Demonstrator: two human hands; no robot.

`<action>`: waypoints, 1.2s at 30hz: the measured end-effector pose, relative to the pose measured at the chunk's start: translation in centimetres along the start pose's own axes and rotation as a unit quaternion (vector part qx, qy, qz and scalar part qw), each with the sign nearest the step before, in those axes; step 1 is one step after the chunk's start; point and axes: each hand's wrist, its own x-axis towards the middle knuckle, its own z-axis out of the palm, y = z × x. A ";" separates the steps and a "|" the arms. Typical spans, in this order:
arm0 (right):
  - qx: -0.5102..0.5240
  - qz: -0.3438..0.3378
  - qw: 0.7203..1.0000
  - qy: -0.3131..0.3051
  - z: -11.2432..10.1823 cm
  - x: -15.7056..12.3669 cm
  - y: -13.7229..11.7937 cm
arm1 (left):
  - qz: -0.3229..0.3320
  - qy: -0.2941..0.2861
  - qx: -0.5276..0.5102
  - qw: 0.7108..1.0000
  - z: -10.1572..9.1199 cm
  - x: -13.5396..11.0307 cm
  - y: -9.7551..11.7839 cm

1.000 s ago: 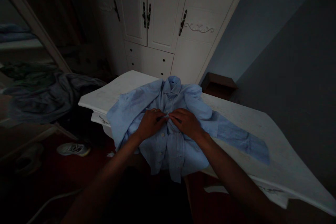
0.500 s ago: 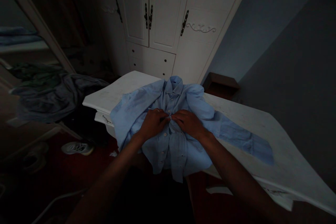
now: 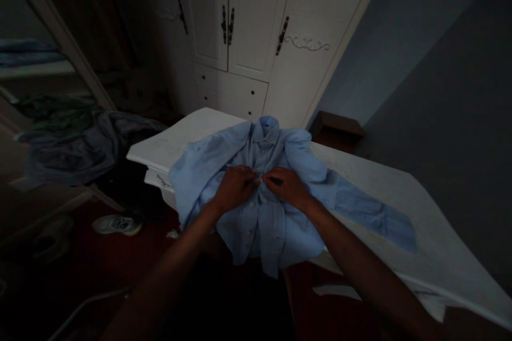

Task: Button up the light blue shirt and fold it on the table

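Note:
A light blue button-up shirt (image 3: 232, 141) lies front up on the white table (image 3: 168, 144), collar away from me. Its upper front is closed, while the lower front edges hang apart over the near table edge. My left hand (image 3: 237, 186) pinches the shirt's front at mid-chest. Opposite it, my right hand (image 3: 286, 185) pinches the same spot, fingertips almost touching the left ones. The button between the fingers is too small and hidden to make out. Below the hands, a white button (image 3: 252, 204) shows on the left front edge. One sleeve (image 3: 372, 210) stretches out to the right.
Behind the table stands a white wardrobe (image 3: 248, 21) with dark handles. Grey clothing (image 3: 80, 149) is heaped at the left. A shoe (image 3: 118, 225) sits on the red floor, and a brown box-like piece (image 3: 338, 130) stands beyond the table.
My right fingers have shifted slightly at the shirt's front and look more tightly bent. The left hand stays in place, and the shirt lies as before.

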 end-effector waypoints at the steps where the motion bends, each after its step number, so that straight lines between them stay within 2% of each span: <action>1: 0.015 0.002 1.000 -0.002 0.0 0.0 0.0 | 0.002 0.002 -0.005 1.000 0.0 0.0 0.0; 6: 0.064 0.025 0.998 -0.008 -0.2 0.1 0.1 | -0.001 -0.004 -0.016 1.000 -0.2 0.1 0.1; 13: 0.057 0.029 0.998 0.016 0.1 0.1 0.1 | -0.007 0.002 -0.023 1.000 -0.2 0.2 0.0; 17: -0.041 -0.050 0.997 0.044 0.2 0.0 -0.1 | -0.027 0.008 -0.002 1.000 0.0 0.2 0.2; 20: -0.122 -0.081 0.989 0.034 0.2 0.0 -0.6 | -0.036 0.012 0.015 0.999 0.1 0.2 0.4; 28: -0.175 -0.064 0.982 0.009 0.1 -0.1 -1.3 | -0.033 0.010 0.033 0.999 0.1 0.1 0.5; 36: -0.267 -0.037 0.963 -0.008 0.3 -0.2 -2.3 | -0.035 0.012 0.062 0.997 0.3 0.0 0.7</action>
